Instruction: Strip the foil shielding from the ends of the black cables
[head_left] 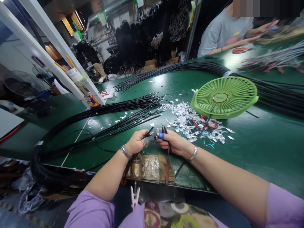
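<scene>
My left hand (139, 141) is closed around a black cable (150, 130), its cut end sticking up past the fingers. Close beside it, almost touching, my right hand (174, 143) is closed with blue tape round one finger. Two dark pointed tips (163, 129) rise from the right fingers, and a reddish-brown strip (168, 167) hangs below them; what kind of tool this is I cannot make out. Under both hands lies a taped brown board (154, 164) at the table's front edge. The contact between the fingertips is too small to read.
Black cable bundles (104, 109) curve across the green table (249, 148) on the left and along the back (190, 66). Beyond my hands, foil scraps (180, 115) lie round red-handled scissors (213, 124) and a green fan (225, 95). A co-worker (223, 31) sits at back right.
</scene>
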Demonstrator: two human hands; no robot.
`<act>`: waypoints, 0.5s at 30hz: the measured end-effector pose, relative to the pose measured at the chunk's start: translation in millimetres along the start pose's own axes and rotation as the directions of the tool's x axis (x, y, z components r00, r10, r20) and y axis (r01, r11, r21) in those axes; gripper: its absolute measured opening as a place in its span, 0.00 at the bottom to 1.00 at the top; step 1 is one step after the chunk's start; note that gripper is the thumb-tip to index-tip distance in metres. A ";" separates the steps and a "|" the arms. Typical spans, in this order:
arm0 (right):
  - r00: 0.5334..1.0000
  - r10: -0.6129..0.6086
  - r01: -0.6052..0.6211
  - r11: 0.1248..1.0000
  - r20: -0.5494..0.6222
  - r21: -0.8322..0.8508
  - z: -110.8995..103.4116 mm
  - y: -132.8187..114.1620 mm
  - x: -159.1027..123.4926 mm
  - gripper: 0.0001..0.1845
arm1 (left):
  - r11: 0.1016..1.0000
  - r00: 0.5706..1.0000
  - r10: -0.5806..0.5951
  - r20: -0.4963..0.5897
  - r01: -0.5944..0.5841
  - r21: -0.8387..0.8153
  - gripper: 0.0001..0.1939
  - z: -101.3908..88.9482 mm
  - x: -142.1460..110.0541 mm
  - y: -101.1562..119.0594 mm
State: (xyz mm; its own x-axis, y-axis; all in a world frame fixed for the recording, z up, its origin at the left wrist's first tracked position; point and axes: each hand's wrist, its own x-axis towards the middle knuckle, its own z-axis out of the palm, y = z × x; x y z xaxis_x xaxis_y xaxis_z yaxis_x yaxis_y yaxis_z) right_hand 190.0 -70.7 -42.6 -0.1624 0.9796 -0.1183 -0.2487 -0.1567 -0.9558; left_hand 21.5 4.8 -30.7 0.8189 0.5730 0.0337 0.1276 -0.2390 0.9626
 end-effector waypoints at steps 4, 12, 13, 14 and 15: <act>0.897 -0.390 0.074 0.598 -0.209 -0.798 -0.9 -3.3 -1.4 0.10 | 0.965 0.964 -0.262 -0.039 0.262 -0.002 0.17 7.3 6.3 1.6; 0.892 -0.386 -0.007 0.509 -0.236 -0.861 7.8 -5.8 0.0 0.08 | 0.945 0.944 -0.325 -0.049 0.327 0.021 0.14 8.4 4.2 5.3; 0.906 -0.329 0.014 0.654 -0.267 -0.756 7.0 -6.0 1.4 0.11 | 0.956 0.955 -0.292 -0.053 0.292 0.002 0.15 6.6 3.4 5.4; 0.928 -0.257 0.031 0.773 -0.269 -0.633 6.1 -5.9 2.7 0.14 | 0.966 0.966 -0.257 -0.040 0.256 -0.031 0.18 4.6 2.8 5.5; 0.956 -0.180 0.041 0.864 -0.232 -0.501 5.5 -5.5 3.6 0.16 | 0.972 0.974 -0.225 -0.007 0.224 -0.075 0.20 2.6 2.4 5.5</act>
State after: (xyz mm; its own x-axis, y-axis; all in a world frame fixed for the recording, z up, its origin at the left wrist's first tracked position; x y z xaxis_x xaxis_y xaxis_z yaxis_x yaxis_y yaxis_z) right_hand 185.6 -67.0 -36.3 0.1113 0.9938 -0.0038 0.2568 -0.0325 -0.9659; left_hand 25.6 2.7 -26.0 0.7651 0.6176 -0.1822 0.2657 -0.0451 0.9630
